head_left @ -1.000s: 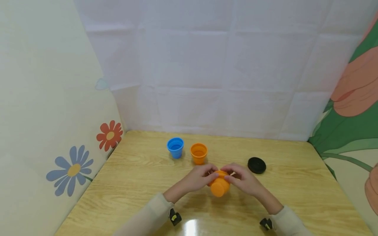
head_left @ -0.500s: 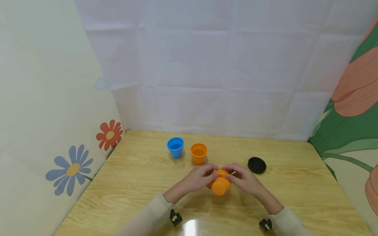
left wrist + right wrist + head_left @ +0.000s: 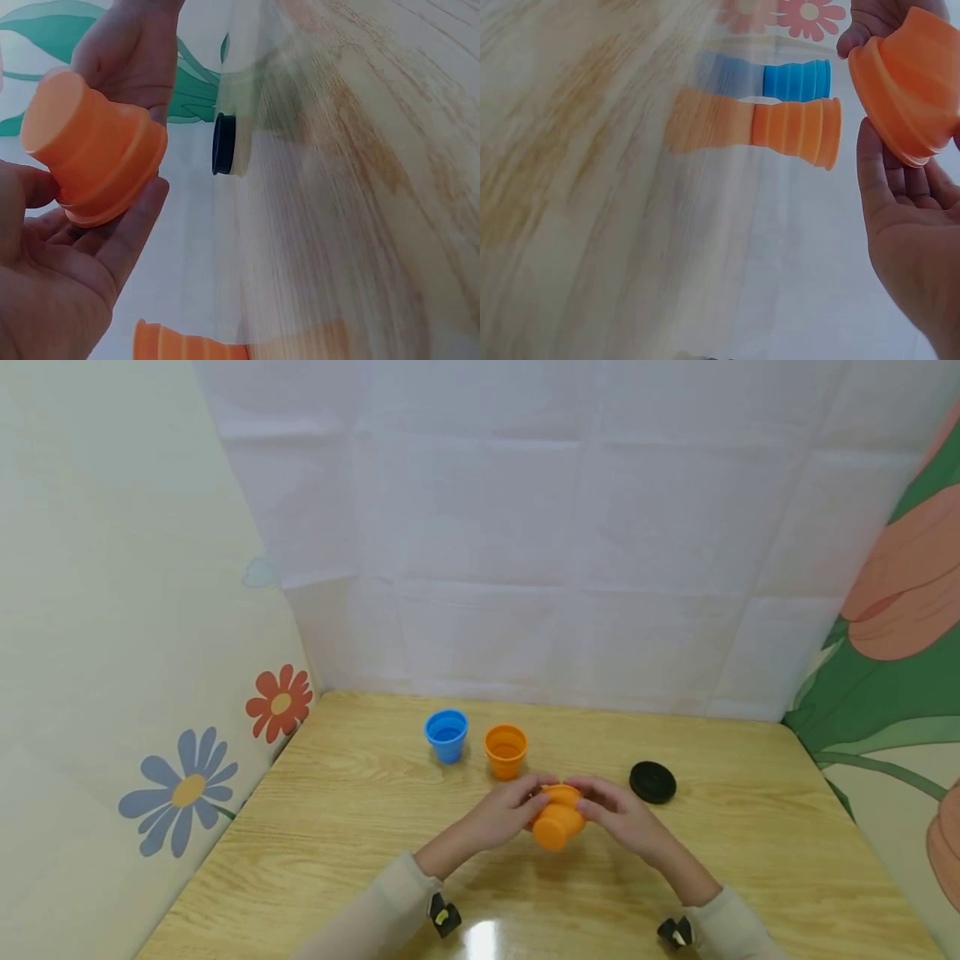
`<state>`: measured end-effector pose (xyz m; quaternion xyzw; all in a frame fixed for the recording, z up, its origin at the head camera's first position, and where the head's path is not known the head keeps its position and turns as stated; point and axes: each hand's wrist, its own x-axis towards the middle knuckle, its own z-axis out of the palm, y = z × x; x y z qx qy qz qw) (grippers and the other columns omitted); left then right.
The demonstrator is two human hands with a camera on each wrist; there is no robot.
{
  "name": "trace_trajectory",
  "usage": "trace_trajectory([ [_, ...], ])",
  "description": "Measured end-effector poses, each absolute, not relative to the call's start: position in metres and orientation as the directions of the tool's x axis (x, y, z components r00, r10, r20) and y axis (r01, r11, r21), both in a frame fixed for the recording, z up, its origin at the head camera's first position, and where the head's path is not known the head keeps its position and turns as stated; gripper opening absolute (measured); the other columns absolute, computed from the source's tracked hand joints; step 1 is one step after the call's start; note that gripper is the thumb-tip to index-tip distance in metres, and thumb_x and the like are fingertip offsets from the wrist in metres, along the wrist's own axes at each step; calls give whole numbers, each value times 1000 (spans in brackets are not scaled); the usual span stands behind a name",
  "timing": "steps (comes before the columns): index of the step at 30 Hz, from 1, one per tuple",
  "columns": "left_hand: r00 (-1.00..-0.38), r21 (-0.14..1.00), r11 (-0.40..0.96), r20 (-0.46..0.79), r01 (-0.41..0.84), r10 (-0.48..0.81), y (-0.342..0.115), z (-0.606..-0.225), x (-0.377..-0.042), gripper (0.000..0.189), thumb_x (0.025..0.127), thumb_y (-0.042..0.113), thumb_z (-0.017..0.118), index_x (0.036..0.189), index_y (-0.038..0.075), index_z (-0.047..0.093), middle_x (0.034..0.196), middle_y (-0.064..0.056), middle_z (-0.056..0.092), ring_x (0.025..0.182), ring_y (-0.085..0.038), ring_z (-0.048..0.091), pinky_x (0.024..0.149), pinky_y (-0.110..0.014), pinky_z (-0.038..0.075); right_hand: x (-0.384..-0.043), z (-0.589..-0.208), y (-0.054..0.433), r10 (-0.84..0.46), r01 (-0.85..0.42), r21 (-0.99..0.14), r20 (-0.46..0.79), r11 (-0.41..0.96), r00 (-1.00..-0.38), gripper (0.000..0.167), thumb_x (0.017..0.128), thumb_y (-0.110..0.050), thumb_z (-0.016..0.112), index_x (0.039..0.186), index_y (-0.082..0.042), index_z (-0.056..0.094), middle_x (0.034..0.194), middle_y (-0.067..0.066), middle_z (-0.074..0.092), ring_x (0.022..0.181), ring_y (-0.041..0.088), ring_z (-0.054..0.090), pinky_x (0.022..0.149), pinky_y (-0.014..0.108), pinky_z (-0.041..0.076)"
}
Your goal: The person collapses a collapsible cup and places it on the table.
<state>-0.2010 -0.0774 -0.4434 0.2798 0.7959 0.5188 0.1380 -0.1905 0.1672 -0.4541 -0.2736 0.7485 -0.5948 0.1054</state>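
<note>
Between both hands, above the table, an orange collapsible cup (image 3: pixel 552 828) is tilted with its base toward me and its mouth facing away. Its stepped wall looks bent and uneven in the left wrist view, where the held cup (image 3: pixel 90 142) shows its flat base. My left hand (image 3: pixel 498 814) grips the rim side with the thumb on the wall and fingers beneath. On the other side my right hand (image 3: pixel 622 814) holds it the same way; in the right wrist view the right hand's fingers (image 3: pixel 874 161) reach along the rim.
Upright behind the hands stand a second orange collapsible cup (image 3: pixel 506 752) and a blue collapsible cup (image 3: pixel 447 737). A round black lid-like disc (image 3: pixel 652 782) lies to the right on the wooden table (image 3: pixel 337 810). White cloth (image 3: pixel 480 635) hangs along the back edge.
The held cup's base has shifted and skewed between the hands, swinging right and then slightly left and up. Both hands keep their grip nearly in place; the other things have not moved.
</note>
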Motion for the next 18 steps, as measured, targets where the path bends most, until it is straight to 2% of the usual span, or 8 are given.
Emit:
trace_trajectory([
  [6, -802, 814, 395, 139, 427, 581, -78, -443, -203, 27, 105, 26, 58, 123, 7, 66, 98, -1, 69, 86, -10, 62, 75, -24, 56, -190, -454, 164, -514, -345, -916, 200, 203, -834, 37, 104, -14, 58, 136, 4, 56, 119, 20, 65, 102, 10, 62, 84, 28, 58],
  [11, -800, 779, 427, 154, 459, 580, -79, -443, -205, 21, 102, 26, 64, 112, 8, 69, 94, 2, 70, 84, -7, 62, 76, -22, 54, -190, -454, 162, -516, -331, -914, 172, 233, -839, 42, 103, -14, 60, 139, 7, 53, 117, 19, 65, 102, 15, 62, 81, 28, 58],
  [15, -804, 778, 420, 177, 468, 567, -79, -443, -205, 23, 102, 21, 62, 118, 6, 68, 96, -1, 71, 83, -8, 62, 74, -22, 55, -190, -454, 163, -505, -293, -921, 131, 256, -853, 42, 105, -20, 56, 141, 2, 53, 127, 19, 63, 114, 23, 60, 89, 26, 55],
  [18, -806, 790, 398, 195, 467, 559, -79, -443, -204, 28, 104, 16, 59, 128, 3, 64, 101, -4, 71, 85, -10, 63, 72, -22, 56, -189, -453, 165, -500, -252, -938, 104, 238, -860, 44, 106, -24, 54, 143, -1, 51, 138, 19, 59, 123, 23, 58, 96, 23, 51],
])
